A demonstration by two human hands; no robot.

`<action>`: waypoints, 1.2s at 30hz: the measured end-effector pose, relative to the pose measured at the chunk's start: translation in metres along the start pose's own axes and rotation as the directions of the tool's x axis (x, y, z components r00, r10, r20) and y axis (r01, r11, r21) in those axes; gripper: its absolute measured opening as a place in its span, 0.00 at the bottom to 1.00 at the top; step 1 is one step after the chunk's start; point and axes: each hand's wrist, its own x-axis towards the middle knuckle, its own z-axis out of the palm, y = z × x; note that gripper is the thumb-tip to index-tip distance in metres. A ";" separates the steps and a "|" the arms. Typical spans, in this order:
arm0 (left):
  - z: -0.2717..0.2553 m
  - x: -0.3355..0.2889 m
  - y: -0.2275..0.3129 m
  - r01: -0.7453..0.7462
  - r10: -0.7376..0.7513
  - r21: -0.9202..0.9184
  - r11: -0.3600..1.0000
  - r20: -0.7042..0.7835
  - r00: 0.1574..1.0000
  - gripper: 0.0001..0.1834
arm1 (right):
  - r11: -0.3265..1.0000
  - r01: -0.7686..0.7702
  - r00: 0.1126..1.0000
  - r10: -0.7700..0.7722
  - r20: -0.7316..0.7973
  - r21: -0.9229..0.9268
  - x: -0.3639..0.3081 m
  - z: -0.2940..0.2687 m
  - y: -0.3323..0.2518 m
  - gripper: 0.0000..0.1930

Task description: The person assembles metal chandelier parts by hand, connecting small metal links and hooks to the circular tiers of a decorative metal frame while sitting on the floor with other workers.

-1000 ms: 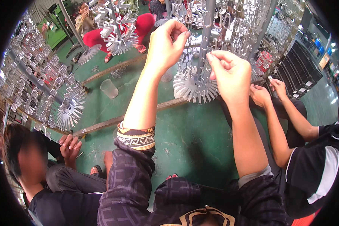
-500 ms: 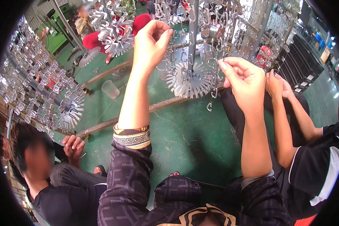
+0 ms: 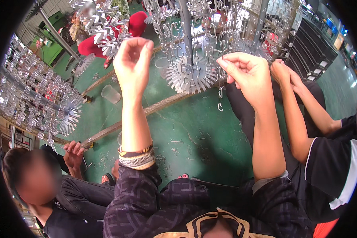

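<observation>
Several strands of small bent metal pieces joined by thin wire links hang round a grey pole, above a slotted round metal disc (image 3: 191, 75). My right hand (image 3: 248, 77) pinches one hanging strand at its right side, thumb against index finger. Below those fingertips the strand ends in a metal clip (image 3: 220, 107). My left hand (image 3: 133, 65) is raised to the left of the strands, apart from them. Its fingers curl round to the thumb in a loose ring; anything between the tips is too small to make out.
Another hung rack of metal clips (image 3: 27, 91) stands at left, with a seated person's hand (image 3: 73, 154) near it. A co-worker's hands (image 3: 283, 73) are close on my right. A wooden rail (image 3: 162, 104) crosses the floor; a clear plastic cup (image 3: 110, 94) stands beyond it.
My left hand has moved left and slightly down, away from the hanging strands. My right hand has shifted a little left and up, still pinching. The whole view has shifted slightly.
</observation>
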 end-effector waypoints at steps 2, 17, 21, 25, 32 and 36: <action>0.003 -0.027 0.001 0.057 -0.049 -0.123 0.991 0.066 0.997 0.05 | 0.999 0.004 0.999 -0.006 0.049 0.036 -0.001 -0.003 0.003 0.08; 0.033 -0.200 -0.085 0.807 -0.501 -0.430 0.403 0.634 0.589 0.35 | 0.968 -0.231 0.843 0.148 0.517 0.100 -0.013 0.048 0.053 0.04; 0.011 -0.220 -0.097 0.831 -0.577 -0.413 0.373 0.598 0.557 0.30 | 0.955 -0.297 0.752 0.227 0.618 0.011 -0.024 0.075 0.073 0.05; -0.008 -0.240 -0.105 0.827 -0.628 -0.426 0.367 0.542 0.558 0.25 | 0.955 -0.287 0.674 0.255 0.693 -0.072 -0.038 0.100 0.103 0.06; -0.037 -0.292 -0.134 0.836 -0.710 -0.406 0.369 0.458 0.536 0.20 | 0.942 -0.319 0.611 0.290 0.736 -0.106 -0.075 0.139 0.159 0.07; -0.050 -0.336 -0.154 0.835 -0.756 -0.399 0.378 0.386 0.528 0.15 | 0.942 -0.277 0.580 0.319 0.749 -0.187 -0.105 0.164 0.198 0.05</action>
